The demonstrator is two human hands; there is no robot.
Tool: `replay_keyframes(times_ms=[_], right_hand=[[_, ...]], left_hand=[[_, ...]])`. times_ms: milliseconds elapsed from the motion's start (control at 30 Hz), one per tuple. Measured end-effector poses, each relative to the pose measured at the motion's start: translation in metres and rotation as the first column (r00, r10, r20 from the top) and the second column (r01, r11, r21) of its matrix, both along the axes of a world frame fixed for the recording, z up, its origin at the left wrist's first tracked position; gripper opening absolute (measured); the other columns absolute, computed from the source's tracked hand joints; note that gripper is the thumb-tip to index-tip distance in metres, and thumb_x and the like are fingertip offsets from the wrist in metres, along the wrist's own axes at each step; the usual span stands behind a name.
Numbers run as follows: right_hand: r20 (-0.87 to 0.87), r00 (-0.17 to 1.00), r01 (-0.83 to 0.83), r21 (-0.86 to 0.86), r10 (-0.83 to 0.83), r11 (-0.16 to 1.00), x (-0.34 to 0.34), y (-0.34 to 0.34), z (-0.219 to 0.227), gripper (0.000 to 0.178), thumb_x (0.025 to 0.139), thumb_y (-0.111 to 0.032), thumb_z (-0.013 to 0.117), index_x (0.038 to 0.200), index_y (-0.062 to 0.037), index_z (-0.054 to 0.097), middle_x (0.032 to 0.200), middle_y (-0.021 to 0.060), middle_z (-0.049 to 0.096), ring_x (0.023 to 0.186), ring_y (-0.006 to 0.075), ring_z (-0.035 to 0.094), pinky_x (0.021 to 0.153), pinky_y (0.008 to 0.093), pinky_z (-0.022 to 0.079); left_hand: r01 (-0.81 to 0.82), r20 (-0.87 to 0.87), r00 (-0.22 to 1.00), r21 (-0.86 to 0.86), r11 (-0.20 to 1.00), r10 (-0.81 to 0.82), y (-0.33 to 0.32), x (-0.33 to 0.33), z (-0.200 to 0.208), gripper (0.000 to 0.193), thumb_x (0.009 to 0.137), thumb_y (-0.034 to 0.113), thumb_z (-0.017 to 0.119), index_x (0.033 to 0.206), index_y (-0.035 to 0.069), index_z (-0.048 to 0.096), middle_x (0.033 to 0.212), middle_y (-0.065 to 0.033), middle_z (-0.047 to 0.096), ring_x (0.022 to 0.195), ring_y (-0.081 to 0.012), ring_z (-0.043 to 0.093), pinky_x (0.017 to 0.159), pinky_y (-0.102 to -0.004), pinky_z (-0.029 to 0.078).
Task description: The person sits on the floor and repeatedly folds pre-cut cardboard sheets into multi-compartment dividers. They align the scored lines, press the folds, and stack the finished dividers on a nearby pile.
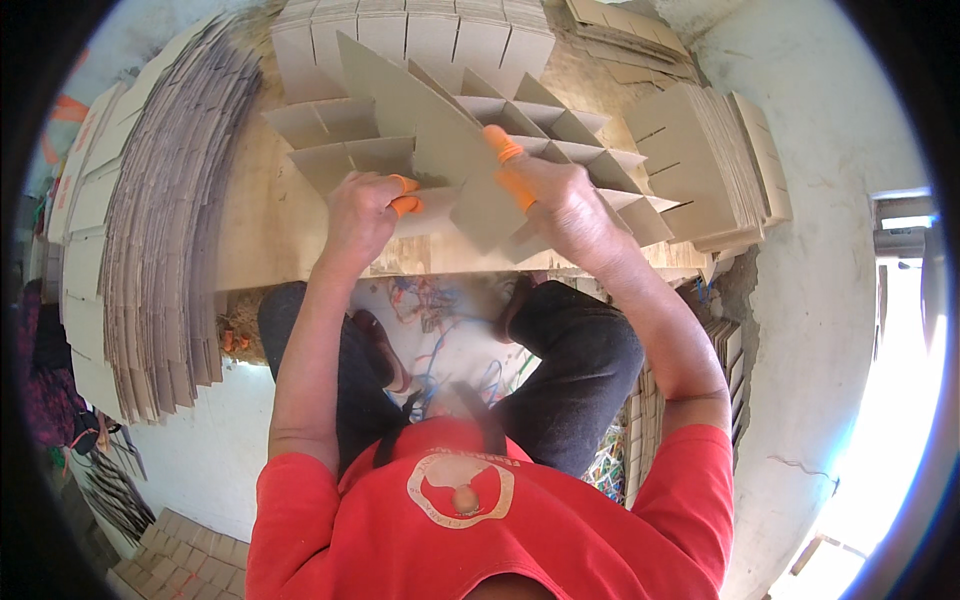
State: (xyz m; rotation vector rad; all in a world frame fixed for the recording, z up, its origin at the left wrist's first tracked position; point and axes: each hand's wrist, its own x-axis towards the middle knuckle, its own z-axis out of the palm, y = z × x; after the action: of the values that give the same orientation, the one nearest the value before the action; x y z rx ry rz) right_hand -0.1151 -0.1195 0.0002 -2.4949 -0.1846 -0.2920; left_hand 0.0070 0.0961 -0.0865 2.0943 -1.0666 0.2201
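A cardboard divider grid (570, 130) of interlocked brown strips lies on the wooden table in front of me. My right hand (565, 200), with orange finger covers on thumb and finger, grips a long cardboard strip (420, 125) that slants up across the grid. My left hand (365, 215), also wearing orange covers, pinches the upper edge of a near cross strip (425, 212) on the grid's left part. Whether the slanting strip's slots are engaged with the cross strips is hidden by its own face. The near right corner of that strip is slightly blurred.
A tall stack of slotted cardboard strips (165, 220) stands at the left. More stacked strips (430, 40) are at the back, and another stack (695, 160) is at the right. The wooden table's front edge (430, 262) is above my knees. Coloured straps (440, 340) litter the floor.
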Motion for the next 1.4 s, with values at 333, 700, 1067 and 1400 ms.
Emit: replay_keyframes(times_ms=[333,700,1067,1400], right_hand=[[0.073,0.996,-0.047,-0.108,0.055,0.993,-0.012,0.007,-0.03,0.04,0.086,-0.004,0.056,0.126,-0.0032,0.055,0.081,0.0191,0.059,0.074,0.035,0.061,0.065,0.0408,0.051],[0.124,0.984,-0.097,-0.227,0.127,0.969,-0.017,0.005,-0.032,0.064,0.09,-0.005,0.052,0.15,-0.0084,0.03,0.084,0.0172,0.057,0.073,0.0325,0.06,0.061,0.038,0.051],[0.328,0.933,-0.019,-0.368,0.149,0.929,-0.014,0.01,-0.037,0.073,0.077,0.001,0.058,0.144,0.0078,0.033,0.076,0.0121,0.056,0.065,0.0267,0.061,0.054,0.0372,0.051],[-0.103,0.993,-0.091,-0.295,0.063,0.951,-0.013,0.015,-0.086,0.054,0.088,-0.006,0.056,0.141,-0.0021,0.043,0.095,0.0172,0.065,0.082,0.0317,0.065,0.067,0.0389,0.053]], left_hand=[[-0.015,-0.049,0.999,0.014,1.0,0.016,0.0,0.001,-0.001,0.012,0.072,0.015,0.077,0.083,0.011,0.074,0.072,-0.0091,0.066,0.071,-0.0296,0.061,0.064,-0.0416,0.048],[0.08,-0.15,0.985,-0.011,0.997,-0.081,0.001,0.007,0.005,0.015,0.072,0.005,0.076,0.088,0.005,0.074,0.073,-0.017,0.064,0.065,-0.0312,0.061,0.06,-0.0374,0.048],[0.04,-0.307,0.949,-0.132,0.99,-0.079,-0.001,0.017,0.024,0.013,0.078,0.011,0.075,0.088,0.004,0.073,0.077,-0.0163,0.068,0.063,-0.0292,0.062,0.061,-0.038,0.049],[-0.113,0.215,0.97,-0.017,0.993,0.114,0.0,0.114,0.026,0.025,0.084,0.01,0.07,0.107,0.0,0.068,0.108,-0.0112,0.069,0.099,-0.0301,0.06,0.083,-0.0401,0.049]])
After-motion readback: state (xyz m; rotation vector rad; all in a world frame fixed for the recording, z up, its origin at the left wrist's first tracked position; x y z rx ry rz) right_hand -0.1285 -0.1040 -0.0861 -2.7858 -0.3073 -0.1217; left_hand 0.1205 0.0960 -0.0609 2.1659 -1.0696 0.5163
